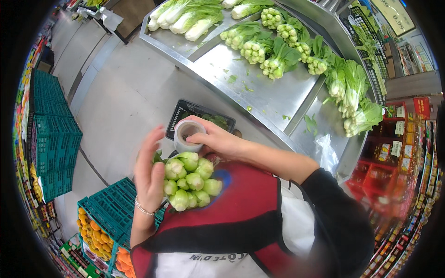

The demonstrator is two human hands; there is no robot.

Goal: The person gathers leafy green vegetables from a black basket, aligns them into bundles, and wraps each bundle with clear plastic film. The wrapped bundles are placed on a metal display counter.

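Observation:
A bundle of pale green leafy vegetables that look like bok choy is at chest height against my red apron. Its cut stalk ends face up, and most of its leaves are hidden below. My right hand grips a roll of clear tape just beyond the bundle, with the thumb in the core. Along the bundle's left side is my left hand, a bracelet at its wrist. Its fingers are raised and blurred. Whether the palm bears the bundle is unclear.
A metal display stand holds more bundles, napa cabbages and a plastic bag. A dark basket with leaves stands on the floor. Teal crates and orange fruit are at left; red shelves at right.

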